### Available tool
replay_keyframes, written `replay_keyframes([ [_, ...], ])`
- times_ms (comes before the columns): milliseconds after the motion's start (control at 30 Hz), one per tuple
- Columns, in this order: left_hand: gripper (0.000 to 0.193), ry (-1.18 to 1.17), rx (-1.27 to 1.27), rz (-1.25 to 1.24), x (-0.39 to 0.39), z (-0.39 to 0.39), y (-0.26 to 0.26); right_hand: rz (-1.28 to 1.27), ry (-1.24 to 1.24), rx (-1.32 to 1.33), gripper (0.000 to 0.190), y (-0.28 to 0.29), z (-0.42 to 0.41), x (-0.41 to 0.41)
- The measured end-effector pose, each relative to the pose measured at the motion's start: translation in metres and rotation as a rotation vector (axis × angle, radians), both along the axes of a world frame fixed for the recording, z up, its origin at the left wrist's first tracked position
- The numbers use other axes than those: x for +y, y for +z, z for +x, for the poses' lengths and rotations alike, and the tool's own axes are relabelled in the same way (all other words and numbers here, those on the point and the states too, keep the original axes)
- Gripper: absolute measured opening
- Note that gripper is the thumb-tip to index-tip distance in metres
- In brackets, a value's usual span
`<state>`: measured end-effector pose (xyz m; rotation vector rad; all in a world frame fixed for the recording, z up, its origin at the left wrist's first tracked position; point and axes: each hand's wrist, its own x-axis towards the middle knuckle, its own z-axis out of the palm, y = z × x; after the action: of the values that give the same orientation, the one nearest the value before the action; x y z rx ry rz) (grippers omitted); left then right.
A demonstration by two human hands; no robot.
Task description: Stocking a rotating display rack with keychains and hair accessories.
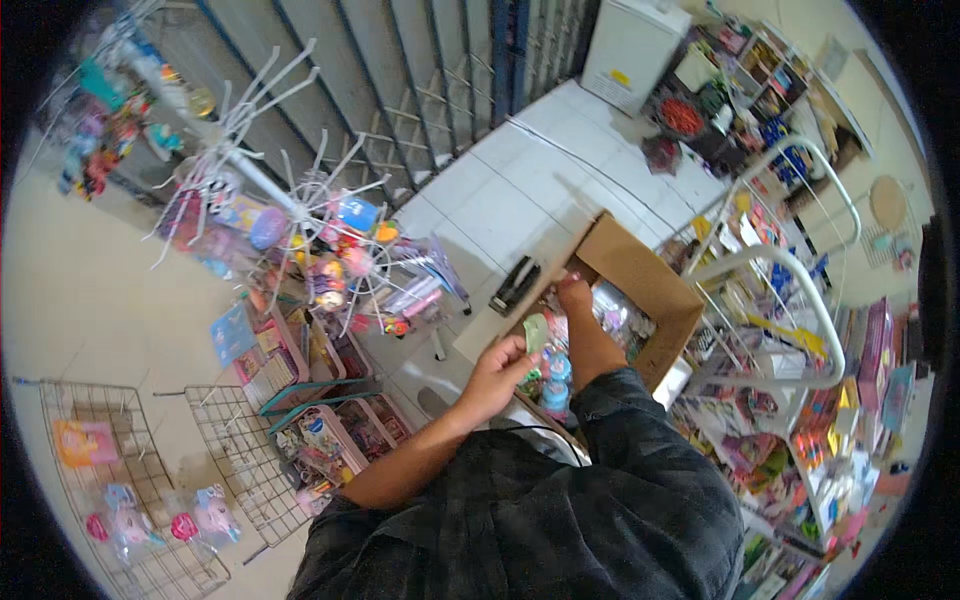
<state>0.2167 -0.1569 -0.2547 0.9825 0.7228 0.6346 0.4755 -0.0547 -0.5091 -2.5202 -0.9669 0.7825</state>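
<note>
An open cardboard box (626, 259) stands before me with small items in clear plastic packaging (611, 306) inside. Along its near side lie blue round items (556, 379), seemingly packaged too. At the box's left edge, my left hand (501, 375) pinches a small pale green piece (535, 333) between thumb and fingers. My right hand (575, 295) reaches down into the box near its far left corner. Its fingertips are mostly hidden, and something pinkish shows beside them. Whether it grips anything is unclear.
A black stapler-like tool (516, 286) lies by the box's left flap. To the left stands a white rotating rack (300, 214) hung with toys, above plastic baskets (330, 439). White tubular rails (806, 300) and heaped goods crowd the right. A cable (585, 161) crosses the tiled floor.
</note>
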Motion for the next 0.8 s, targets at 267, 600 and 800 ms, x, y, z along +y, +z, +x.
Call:
replay_keyframes([
  [267, 0.013, 0.014, -0.056, 0.03, 0.01, -0.007, 0.024, 0.286, -0.176, 0.045, 0.065, -0.013, 0.028, -0.017],
  [600, 0.013, 0.157, -0.118, 0.067, 0.036, -0.054, 0.072, 0.843, -0.059, 0.001, 0.02, 0.108, -0.049, -0.055],
  [800, 0.015, 0.227, -0.106, 0.241, 0.056, -0.109, 0.111, 1.034, -0.002, -0.059, 0.015, 0.22, -0.08, -0.072],
])
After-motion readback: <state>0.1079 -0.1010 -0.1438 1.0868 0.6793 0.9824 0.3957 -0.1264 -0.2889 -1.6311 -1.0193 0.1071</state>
